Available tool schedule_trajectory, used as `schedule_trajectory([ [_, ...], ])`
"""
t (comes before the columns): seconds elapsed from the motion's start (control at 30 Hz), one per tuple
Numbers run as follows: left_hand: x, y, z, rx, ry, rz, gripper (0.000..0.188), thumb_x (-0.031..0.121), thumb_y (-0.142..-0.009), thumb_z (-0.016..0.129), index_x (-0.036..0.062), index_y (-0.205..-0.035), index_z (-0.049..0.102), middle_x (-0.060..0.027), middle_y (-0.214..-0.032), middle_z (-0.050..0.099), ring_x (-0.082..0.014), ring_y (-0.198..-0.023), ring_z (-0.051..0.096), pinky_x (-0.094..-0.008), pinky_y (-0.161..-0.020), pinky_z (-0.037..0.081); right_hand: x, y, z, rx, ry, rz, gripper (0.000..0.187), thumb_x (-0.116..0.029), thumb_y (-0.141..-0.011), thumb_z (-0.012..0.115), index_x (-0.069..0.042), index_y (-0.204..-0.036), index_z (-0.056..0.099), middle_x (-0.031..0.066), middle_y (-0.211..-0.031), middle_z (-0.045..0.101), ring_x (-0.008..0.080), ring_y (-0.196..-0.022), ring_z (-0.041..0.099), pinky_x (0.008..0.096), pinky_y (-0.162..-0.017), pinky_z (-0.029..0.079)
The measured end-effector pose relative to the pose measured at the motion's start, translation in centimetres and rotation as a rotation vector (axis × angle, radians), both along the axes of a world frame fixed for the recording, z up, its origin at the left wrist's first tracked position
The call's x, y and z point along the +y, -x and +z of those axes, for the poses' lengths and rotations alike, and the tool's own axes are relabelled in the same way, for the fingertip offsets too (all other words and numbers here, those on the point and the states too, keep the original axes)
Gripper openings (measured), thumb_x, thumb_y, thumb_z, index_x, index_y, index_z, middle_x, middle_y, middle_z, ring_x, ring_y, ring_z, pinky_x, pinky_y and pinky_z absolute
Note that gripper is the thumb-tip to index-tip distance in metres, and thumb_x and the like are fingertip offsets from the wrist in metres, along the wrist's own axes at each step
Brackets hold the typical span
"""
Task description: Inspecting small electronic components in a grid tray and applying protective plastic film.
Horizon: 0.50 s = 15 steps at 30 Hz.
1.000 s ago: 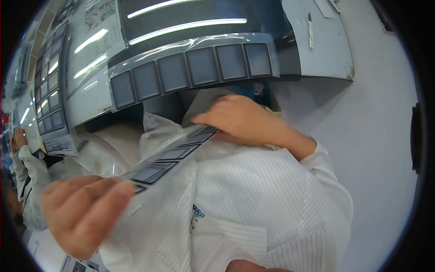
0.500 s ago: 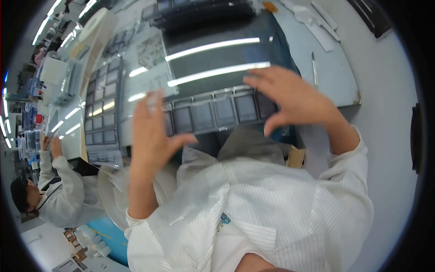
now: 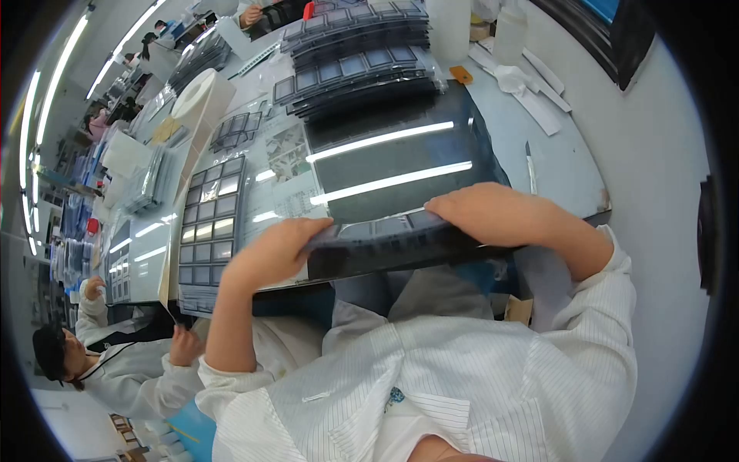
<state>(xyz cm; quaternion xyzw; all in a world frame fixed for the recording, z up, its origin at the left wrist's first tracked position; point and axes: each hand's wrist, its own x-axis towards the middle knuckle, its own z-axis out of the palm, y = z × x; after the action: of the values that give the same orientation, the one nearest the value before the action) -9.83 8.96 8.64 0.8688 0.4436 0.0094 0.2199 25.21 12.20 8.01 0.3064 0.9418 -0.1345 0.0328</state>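
A strip of dark-framed clear panels (image 3: 381, 229) spans between my two hands at the front edge of the table. It is tilted, so its panels look narrow from above. My left hand (image 3: 271, 250) grips its left end, with fingers over the top edge. At the opposite end my right hand (image 3: 479, 214) is closed on it, the fingertips on its upper edge. Just beyond the strip lies a dark, glossy mat (image 3: 385, 158) with two bright light reflections. The undersides of both hands are hidden.
Stacked panel trays (image 3: 354, 61) stand at the back. A larger panel grid (image 3: 209, 223) lies at the left. A craft knife (image 3: 530, 171), white tools (image 3: 531, 96) and an orange piece (image 3: 460, 74) lie at the right. A co-worker (image 3: 115, 362) sits on the left.
Both hands were spread beside the strip and are now closed on its ends. The strip has tipped up and shows less of its panels. The view has shifted, revealing more of the back stacks.
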Motion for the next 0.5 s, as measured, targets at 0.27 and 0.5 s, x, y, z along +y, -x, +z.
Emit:
schedule_trajectory([
  [0.27,14.5,0.5,4.4,-0.022,-0.707,0.167,0.054,-0.011,-0.08,0.05,0.0095,-0.129,0.055,-0.0131,-0.124,0.062,-0.0348,-0.117,0.056,-0.0452,-0.095,0.046,13.8,1.4,4.9,0.342,-0.731,-0.126,0.042,0.007,-0.08,0.056,-0.005,-0.12,0.056,0.0148,-0.116,0.063,0.0335,-0.107,0.06,0.0378,-0.086,0.051],
  [0.5,20.2,0.0,-2.9,0.205,-0.748,0.338,0.09,0.042,-0.078,0.075,0.0032,-0.146,0.031,-0.0166,-0.148,0.036,-0.0384,-0.134,0.038,-0.0529,-0.105,0.036,20.2,2.6,0.2,0.123,-0.81,-0.239,0.061,-0.03,-0.085,0.069,0.001,-0.133,0.048,0.0179,-0.145,0.042,0.034,-0.134,0.04,0.046,-0.109,0.033],
])
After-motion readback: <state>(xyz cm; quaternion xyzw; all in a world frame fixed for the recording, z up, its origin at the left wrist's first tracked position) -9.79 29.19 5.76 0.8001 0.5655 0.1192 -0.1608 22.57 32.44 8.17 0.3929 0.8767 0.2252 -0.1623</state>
